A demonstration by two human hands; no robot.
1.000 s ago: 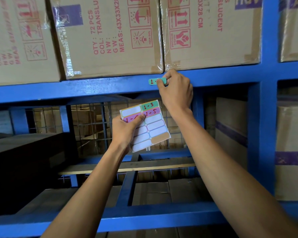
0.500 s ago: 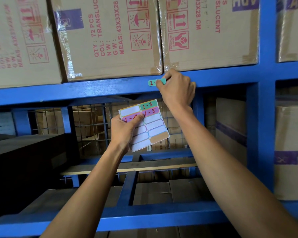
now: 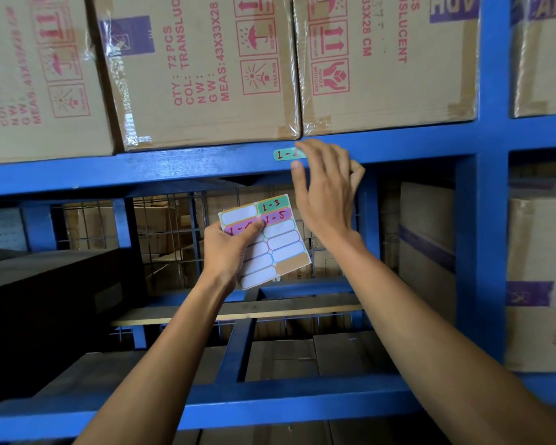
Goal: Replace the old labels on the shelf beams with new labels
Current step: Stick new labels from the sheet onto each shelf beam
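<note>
A green label (image 3: 286,154) with red writing "1-" sticks on the blue shelf beam (image 3: 174,165). My right hand (image 3: 326,187) is just right of it, fingers spread, the index fingertip over the label's right end. Below the beam, my left hand (image 3: 230,252) grips a sticker sheet (image 3: 275,244), thumb across its upper left. The sheet shows a green "1-3" label, a purple "1-5" label, another purple one partly under my thumb, several blank white labels and a tan one.
Taped cardboard boxes (image 3: 206,69) sit on the beam above the label. A blue upright post (image 3: 491,220) stands to the right, with more boxes (image 3: 540,277) beyond. Wire mesh (image 3: 170,232) and a lower blue beam (image 3: 270,403) lie below.
My right hand has loosened from a closed pinch at the label into spread fingers and dropped slightly. More of the green label shows. The left hand and sheet have stayed in place.
</note>
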